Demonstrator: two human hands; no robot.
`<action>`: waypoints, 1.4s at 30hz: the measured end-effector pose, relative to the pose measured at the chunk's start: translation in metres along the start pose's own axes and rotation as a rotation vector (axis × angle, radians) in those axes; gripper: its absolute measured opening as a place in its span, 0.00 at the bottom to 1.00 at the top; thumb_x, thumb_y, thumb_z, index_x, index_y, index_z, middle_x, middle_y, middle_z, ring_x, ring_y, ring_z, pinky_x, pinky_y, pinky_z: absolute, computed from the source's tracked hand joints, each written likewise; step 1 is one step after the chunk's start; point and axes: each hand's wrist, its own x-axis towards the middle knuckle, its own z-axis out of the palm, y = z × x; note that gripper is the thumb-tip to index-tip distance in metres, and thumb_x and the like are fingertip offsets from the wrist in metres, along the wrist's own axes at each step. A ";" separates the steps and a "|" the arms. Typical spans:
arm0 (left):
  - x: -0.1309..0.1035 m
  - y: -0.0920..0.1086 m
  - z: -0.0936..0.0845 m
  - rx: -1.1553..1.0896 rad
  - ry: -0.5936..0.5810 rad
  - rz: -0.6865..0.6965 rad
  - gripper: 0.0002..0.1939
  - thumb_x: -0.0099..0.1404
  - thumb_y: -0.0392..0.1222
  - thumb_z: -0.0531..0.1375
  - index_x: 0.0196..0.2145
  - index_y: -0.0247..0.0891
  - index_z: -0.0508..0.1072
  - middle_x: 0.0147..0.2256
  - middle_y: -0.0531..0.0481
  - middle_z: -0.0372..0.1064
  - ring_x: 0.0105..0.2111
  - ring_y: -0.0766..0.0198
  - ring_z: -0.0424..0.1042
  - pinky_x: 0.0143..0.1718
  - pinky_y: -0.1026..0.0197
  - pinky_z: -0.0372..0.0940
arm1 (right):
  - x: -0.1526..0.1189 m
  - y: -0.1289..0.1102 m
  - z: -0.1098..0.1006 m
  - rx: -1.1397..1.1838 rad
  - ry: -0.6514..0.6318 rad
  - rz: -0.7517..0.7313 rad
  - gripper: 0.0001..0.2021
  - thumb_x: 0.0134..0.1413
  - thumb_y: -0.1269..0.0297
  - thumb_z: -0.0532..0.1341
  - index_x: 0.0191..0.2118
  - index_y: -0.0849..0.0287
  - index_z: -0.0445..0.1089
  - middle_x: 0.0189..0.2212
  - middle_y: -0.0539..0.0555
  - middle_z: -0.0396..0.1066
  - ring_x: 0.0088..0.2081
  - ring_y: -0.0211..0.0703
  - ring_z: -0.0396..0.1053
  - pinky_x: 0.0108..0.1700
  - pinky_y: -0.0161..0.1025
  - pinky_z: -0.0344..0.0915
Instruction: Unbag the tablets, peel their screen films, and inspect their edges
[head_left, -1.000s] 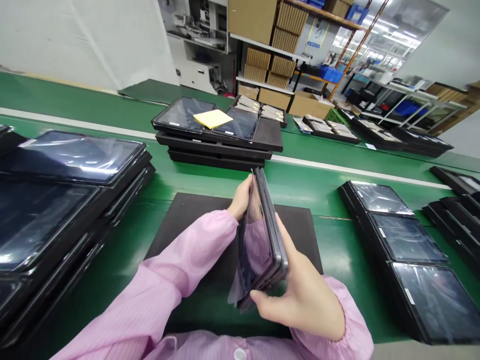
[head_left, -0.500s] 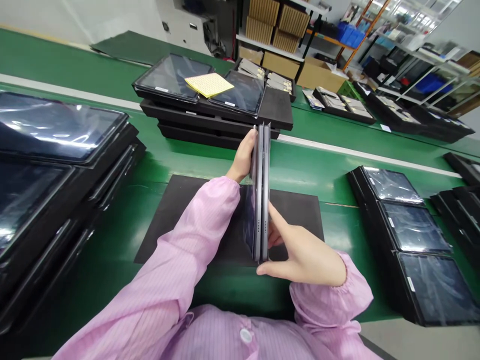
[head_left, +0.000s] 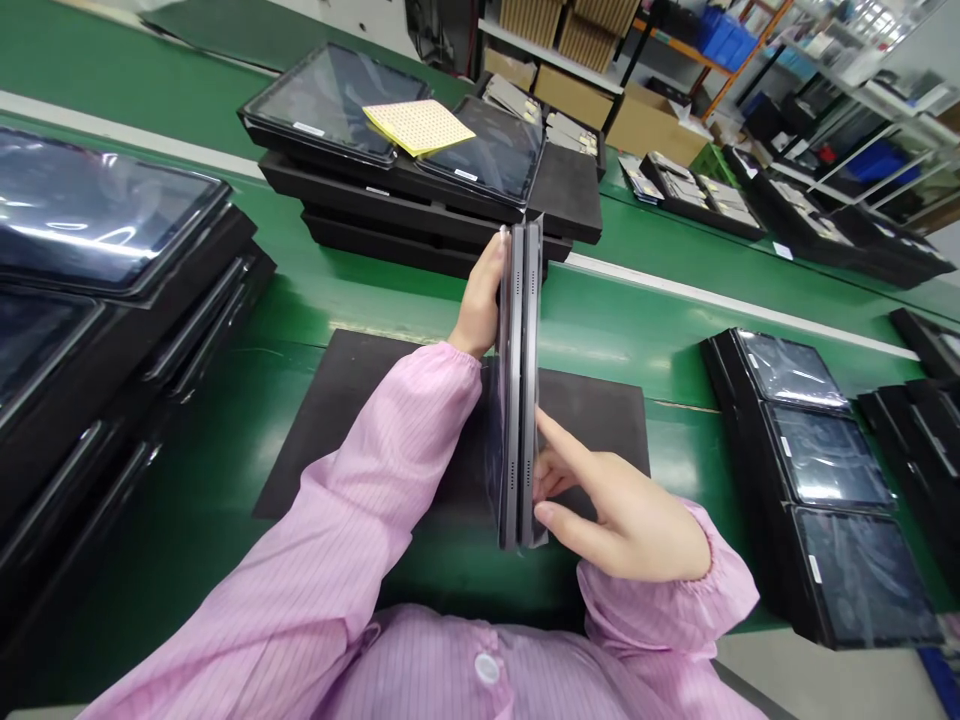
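Two grey tablets (head_left: 520, 400) stand on edge, pressed side by side, above a black mat (head_left: 600, 425). My left hand (head_left: 480, 300) grips them at the far end from the left, its fingers partly hidden behind them. Near the closer end on the right side is my right hand (head_left: 611, 500), its index finger and thumb touching the right tablet and its other fingers curled. Clear film sticks out at the tablets' edges.
Stacked black trays with tablets (head_left: 105, 210) rise at the left. A yellow sticker sheet (head_left: 420, 127) lies on tablets atop another tray stack (head_left: 570, 195) ahead. More trays with tablets (head_left: 825, 455) stand at the right on the green surface (head_left: 682, 450).
The view has shifted, and the tablets' near end sits slightly lower. My right thumb has moved from under the near end to the right tablet's side.
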 end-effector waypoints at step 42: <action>-0.014 0.086 0.031 0.037 -0.040 0.177 0.30 0.73 0.71 0.46 0.41 0.46 0.75 0.41 0.46 0.77 0.44 0.51 0.76 0.50 0.47 0.69 | 0.006 -0.018 0.011 0.111 0.448 0.052 0.32 0.62 0.71 0.62 0.70 0.49 0.58 0.62 0.60 0.66 0.41 0.42 0.76 0.45 0.44 0.82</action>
